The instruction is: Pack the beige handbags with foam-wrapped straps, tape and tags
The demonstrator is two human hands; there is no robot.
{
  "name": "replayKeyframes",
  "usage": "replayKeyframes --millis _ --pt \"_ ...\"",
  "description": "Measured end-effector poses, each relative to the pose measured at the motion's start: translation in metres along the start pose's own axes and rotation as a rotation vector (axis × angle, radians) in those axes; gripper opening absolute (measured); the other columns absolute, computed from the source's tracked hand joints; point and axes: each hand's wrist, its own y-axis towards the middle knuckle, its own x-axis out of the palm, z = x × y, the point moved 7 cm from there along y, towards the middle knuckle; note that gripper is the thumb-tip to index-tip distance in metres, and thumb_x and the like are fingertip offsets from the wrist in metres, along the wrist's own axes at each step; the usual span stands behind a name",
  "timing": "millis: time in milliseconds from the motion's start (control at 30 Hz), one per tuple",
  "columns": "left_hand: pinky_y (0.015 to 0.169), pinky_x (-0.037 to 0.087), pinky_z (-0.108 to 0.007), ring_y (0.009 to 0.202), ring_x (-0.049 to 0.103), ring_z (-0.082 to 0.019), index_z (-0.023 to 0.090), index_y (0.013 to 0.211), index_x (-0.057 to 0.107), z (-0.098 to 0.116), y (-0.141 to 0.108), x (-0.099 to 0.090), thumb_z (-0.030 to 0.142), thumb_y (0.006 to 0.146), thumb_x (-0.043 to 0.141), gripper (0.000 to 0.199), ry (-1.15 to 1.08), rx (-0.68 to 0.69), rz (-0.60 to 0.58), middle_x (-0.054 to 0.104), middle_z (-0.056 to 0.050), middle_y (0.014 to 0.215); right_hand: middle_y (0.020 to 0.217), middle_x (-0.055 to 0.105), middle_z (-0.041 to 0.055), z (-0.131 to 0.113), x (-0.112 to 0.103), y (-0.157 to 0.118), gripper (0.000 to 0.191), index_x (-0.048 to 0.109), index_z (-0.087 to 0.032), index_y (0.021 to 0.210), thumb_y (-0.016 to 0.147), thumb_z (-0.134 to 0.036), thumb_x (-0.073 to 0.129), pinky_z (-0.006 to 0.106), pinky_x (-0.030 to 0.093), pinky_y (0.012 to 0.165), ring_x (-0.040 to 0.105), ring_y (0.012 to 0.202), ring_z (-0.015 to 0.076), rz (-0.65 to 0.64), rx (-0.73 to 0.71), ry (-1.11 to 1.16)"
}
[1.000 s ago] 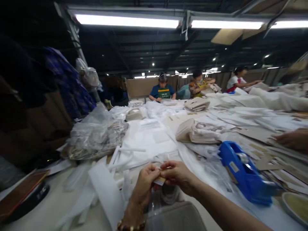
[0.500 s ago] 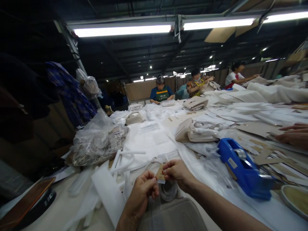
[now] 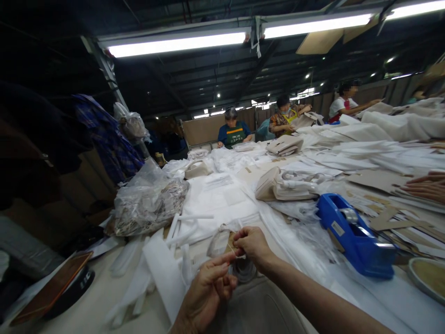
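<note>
A beige bag (image 3: 264,308) lies at the bottom centre, below both hands. My right hand (image 3: 252,246) is pinched on a thin light string, with a small brown tag (image 3: 231,241) partly hidden beside its fingertips. My left hand (image 3: 212,287) is palm up, its index finger stretched out to touch the right fingertips and its other fingers curled; whether it grips anything is hidden. Under the right hand, a clear rolled item (image 3: 245,271) rests at the top of the bag.
A blue tape dispenser (image 3: 354,236) stands right, near a round dish (image 3: 429,278). White foam strips (image 3: 162,273) and a plastic bag of cords (image 3: 149,199) lie left. Wrapped bags (image 3: 288,183) sit ahead. Another person's hand (image 3: 426,185) is at the right edge; three people work beyond.
The left index finger has straightened toward the right fingertips. The brown tag, earlier held between both hands, is now mostly hidden. The other person's hand at right has shifted.
</note>
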Motion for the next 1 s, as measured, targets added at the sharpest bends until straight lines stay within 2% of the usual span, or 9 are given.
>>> replayKeyframes --millis 67,167,267,367,467,600,700,800,1000 --pt "0.04 0.034 -0.014 0.054 0.057 -0.007 0.015 0.087 0.072 -0.002 0.002 0.002 0.023 0.055 0.078 0.033 -0.011 -0.001 0.016 0.061 -0.008 0.11 0.058 0.053 -0.0074 -0.001 0.002 -0.001 0.017 0.055 -0.012 0.07 0.086 -0.018 0.059 0.018 0.044 0.046 0.05 0.047 0.0051 -0.02 -0.004 0.016" --pt "0.042 0.035 -0.014 0.055 0.056 -0.008 0.016 0.079 0.072 -0.003 0.006 0.002 0.025 0.052 0.079 0.03 -0.076 0.034 0.088 0.063 -0.004 0.098 0.058 0.055 -0.0072 -0.004 0.004 -0.005 0.015 0.055 -0.013 0.07 0.083 -0.014 0.059 0.02 0.047 0.051 0.054 0.049 0.0066 -0.074 -0.007 0.047" --pt "0.041 0.033 -0.015 0.051 0.052 -0.006 0.015 0.079 0.071 -0.002 0.011 -0.001 0.03 0.049 0.08 0.035 -0.095 0.074 0.161 0.062 -0.002 0.088 0.059 0.06 -0.0041 -0.009 0.005 -0.012 0.009 0.058 -0.013 0.074 0.077 -0.006 0.055 0.022 0.048 0.055 0.06 0.055 0.0097 -0.139 -0.032 0.052" --pt "0.041 0.032 -0.016 0.05 0.049 -0.006 0.014 0.084 0.07 0.001 0.015 -0.003 0.036 0.048 0.078 0.042 -0.028 0.109 0.208 0.062 -0.002 0.083 0.062 0.065 -0.001 -0.011 0.006 -0.019 0.014 0.063 -0.015 0.078 0.069 -0.008 0.055 0.022 0.045 0.055 0.063 0.061 0.0135 -0.185 -0.105 0.0" --pt "0.043 0.032 -0.017 0.051 0.048 -0.006 0.013 0.084 0.069 0.003 0.019 -0.004 0.037 0.048 0.076 0.044 0.02 0.13 0.244 0.062 -0.003 0.078 0.069 0.068 -0.0011 -0.009 0.009 -0.021 0.028 0.065 -0.017 0.082 0.057 -0.008 0.058 0.022 0.044 0.056 0.063 0.066 0.016 -0.205 -0.18 -0.069" --pt "0.04 0.026 -0.018 0.049 0.043 -0.008 0.012 0.086 0.068 0.005 0.023 -0.004 0.036 0.046 0.074 0.047 0.101 0.148 0.293 0.059 -0.001 0.064 0.075 0.07 -0.0013 -0.003 0.013 -0.018 0.037 0.064 -0.019 0.087 0.052 -0.008 0.06 0.022 0.045 0.059 0.064 0.071 0.0173 -0.179 -0.252 -0.142" --pt "0.04 0.024 -0.018 0.05 0.041 -0.009 0.011 0.085 0.068 0.008 0.026 -0.005 0.037 0.047 0.072 0.047 0.169 0.167 0.328 0.057 -0.001 0.06 0.066 0.067 -0.0024 -0.001 0.013 -0.014 0.034 0.064 -0.019 0.089 0.056 -0.012 0.061 0.022 0.044 0.058 0.063 0.065 0.0165 -0.15 -0.28 -0.19" --pt "0.041 0.025 -0.019 0.051 0.042 -0.01 0.011 0.074 0.068 0.01 0.03 -0.005 0.038 0.047 0.069 0.038 0.219 0.184 0.347 0.055 0.0 0.058 0.059 0.065 -0.0033 -0.003 0.012 -0.012 0.033 0.064 -0.016 0.088 0.057 -0.01 0.06 0.021 0.043 0.054 0.061 0.059 0.015 -0.128 -0.291 -0.236" --pt "0.044 0.027 -0.02 0.053 0.043 -0.011 0.012 0.066 0.068 0.013 0.036 -0.002 0.043 0.049 0.066 0.036 0.285 0.237 0.362 0.053 0.0 0.056 0.066 0.067 0.0009 -0.016 0.002 -0.018 0.023 0.067 -0.015 0.084 0.064 -0.01 0.058 0.021 0.041 0.056 0.061 0.062 0.0145 -0.034 -0.347 -0.331"
